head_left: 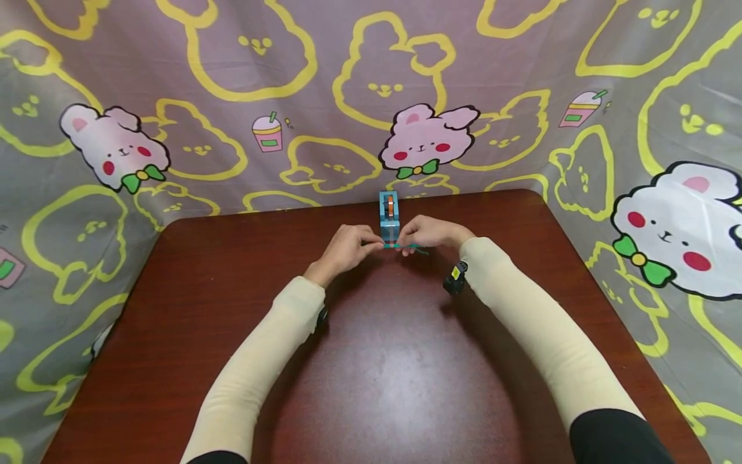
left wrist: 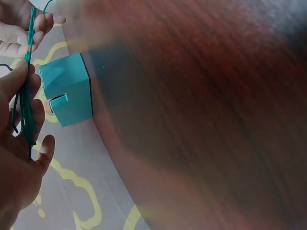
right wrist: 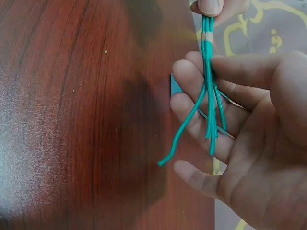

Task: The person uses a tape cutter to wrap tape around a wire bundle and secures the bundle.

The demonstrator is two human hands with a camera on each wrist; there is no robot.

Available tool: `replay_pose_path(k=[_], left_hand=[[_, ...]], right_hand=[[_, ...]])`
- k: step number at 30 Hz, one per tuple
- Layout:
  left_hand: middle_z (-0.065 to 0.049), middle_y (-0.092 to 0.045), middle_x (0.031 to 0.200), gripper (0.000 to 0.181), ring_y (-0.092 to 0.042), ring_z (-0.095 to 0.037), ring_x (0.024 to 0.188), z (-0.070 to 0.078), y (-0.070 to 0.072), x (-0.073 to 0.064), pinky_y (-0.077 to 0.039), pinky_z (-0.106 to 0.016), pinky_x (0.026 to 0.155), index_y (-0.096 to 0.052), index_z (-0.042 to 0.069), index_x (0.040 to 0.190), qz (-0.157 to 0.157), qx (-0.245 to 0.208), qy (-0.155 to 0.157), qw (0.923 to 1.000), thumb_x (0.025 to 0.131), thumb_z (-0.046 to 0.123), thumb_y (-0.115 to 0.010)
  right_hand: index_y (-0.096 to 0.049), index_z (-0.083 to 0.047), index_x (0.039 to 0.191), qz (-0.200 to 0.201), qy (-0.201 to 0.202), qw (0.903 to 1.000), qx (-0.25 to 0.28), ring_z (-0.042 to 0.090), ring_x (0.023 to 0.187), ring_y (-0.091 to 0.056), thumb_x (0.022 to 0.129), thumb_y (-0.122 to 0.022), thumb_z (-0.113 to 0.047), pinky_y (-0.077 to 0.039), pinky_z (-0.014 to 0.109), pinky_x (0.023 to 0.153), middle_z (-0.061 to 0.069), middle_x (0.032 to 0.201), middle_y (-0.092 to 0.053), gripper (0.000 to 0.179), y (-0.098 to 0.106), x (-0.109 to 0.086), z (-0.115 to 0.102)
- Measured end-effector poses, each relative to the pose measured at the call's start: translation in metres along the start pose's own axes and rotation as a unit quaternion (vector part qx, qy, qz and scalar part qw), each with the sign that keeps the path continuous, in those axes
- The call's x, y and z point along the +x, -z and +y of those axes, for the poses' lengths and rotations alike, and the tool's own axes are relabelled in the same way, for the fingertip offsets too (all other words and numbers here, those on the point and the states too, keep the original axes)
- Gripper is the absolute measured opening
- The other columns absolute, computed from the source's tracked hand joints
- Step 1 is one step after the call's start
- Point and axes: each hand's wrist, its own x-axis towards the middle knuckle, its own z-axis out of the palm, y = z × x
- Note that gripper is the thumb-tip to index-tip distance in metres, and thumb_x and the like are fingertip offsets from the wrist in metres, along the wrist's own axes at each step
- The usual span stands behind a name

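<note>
Both hands hold a thin bundle of green wires [right wrist: 209, 91] level between them, just in front of a blue tape dispenser [head_left: 390, 227]. My left hand [head_left: 348, 248] pinches one end between thumb and fingers; wire ends lie across its fingers in the left wrist view. The other end is pinched by my right hand [head_left: 429, 233], with loose wire ends [right wrist: 168, 160] fanning out below its thumb. A pale band of tape [right wrist: 207, 36] wraps the bundle between the hands. Whether this band still joins the dispenser's tape, I cannot tell.
An orange-cored tape roll [head_left: 391, 206] sits in the dispenser, near the back edge of the dark brown table [head_left: 232, 277]. A patterned curtain [head_left: 324, 116] rises behind the table and along both sides.
</note>
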Motion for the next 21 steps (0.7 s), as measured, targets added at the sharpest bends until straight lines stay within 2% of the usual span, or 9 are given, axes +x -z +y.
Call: replay_pose_path(k=[3,7,10,13,15,17,21], left_hand=[[0.006,-0.072,0.089,0.011,-0.062,-0.008,0.076,0.000,0.000,0.001,-0.049,-0.027,0.068,-0.082,0.014,0.098,0.003,0.006,0.010,0.9999,0.093,0.021,-0.075],[0.006,-0.072,0.092,0.013,-0.063,-0.009,0.080,0.000,0.000,0.004,-0.049,-0.030,0.073,-0.081,0.015,0.098,-0.008,0.005,0.040,0.9991,0.094,0.026,-0.074],[0.004,-0.073,0.094,0.018,-0.063,-0.011,0.084,0.000,0.000,0.006,-0.050,-0.031,0.076,-0.080,0.014,0.101,-0.024,-0.020,0.070,0.9971,0.097,0.029,-0.070],[-0.001,-0.074,0.094,0.024,-0.061,-0.013,0.080,-0.002,0.000,0.008,-0.048,-0.032,0.074,-0.078,0.012,0.103,-0.047,-0.063,0.104,0.9914,0.101,0.031,-0.064],[-0.005,-0.074,0.094,0.029,-0.057,-0.014,0.074,-0.004,0.001,0.010,-0.045,-0.032,0.069,-0.077,0.009,0.105,-0.069,-0.099,0.128,0.9844,0.103,0.032,-0.059],[-0.010,-0.074,0.090,0.035,-0.052,-0.015,0.067,-0.005,0.002,0.012,-0.042,-0.032,0.064,-0.076,0.006,0.107,-0.094,-0.132,0.151,0.9751,0.106,0.033,-0.054],[-0.012,-0.073,0.084,0.045,-0.045,-0.012,0.059,-0.007,0.005,0.017,-0.039,-0.029,0.061,-0.075,-0.001,0.108,-0.138,-0.172,0.182,0.9583,0.108,0.035,-0.048]], right_hand=[[-0.073,0.007,0.107,0.009,0.010,0.9998,-0.017,0.025,0.082,-0.060,0.103,-0.055,-0.009,-0.047,0.033,0.072,0.012,0.088,-0.072,0.024,0.001,0.000,-0.001],[-0.074,0.007,0.101,0.029,0.038,0.9974,-0.053,0.019,0.078,-0.055,0.100,-0.058,-0.004,-0.045,0.031,0.072,0.011,0.085,-0.071,0.019,0.001,-0.001,-0.005],[-0.075,0.004,0.099,0.050,0.056,0.9929,-0.093,0.017,0.076,-0.054,0.098,-0.062,-0.003,-0.045,0.033,0.072,0.008,0.084,-0.071,0.015,0.000,-0.004,-0.008],[-0.077,0.000,0.099,0.074,0.059,0.9866,-0.133,0.018,0.076,-0.055,0.096,-0.065,-0.004,-0.047,0.036,0.072,0.006,0.087,-0.072,0.013,-0.003,-0.007,-0.012],[-0.078,-0.002,0.100,0.095,0.063,0.9791,-0.169,0.018,0.080,-0.058,0.096,-0.068,-0.007,-0.049,0.038,0.075,0.004,0.090,-0.073,0.012,-0.007,-0.009,-0.013],[-0.079,-0.006,0.102,0.119,0.070,0.9673,-0.213,0.018,0.087,-0.061,0.096,-0.069,-0.010,-0.048,0.042,0.084,0.002,0.094,-0.074,0.013,-0.011,-0.011,-0.013],[-0.080,-0.011,0.103,0.169,0.097,0.9324,-0.304,0.022,0.099,-0.064,0.094,-0.073,-0.013,-0.038,0.055,0.101,0.000,0.098,-0.074,0.012,-0.019,-0.015,-0.012]])
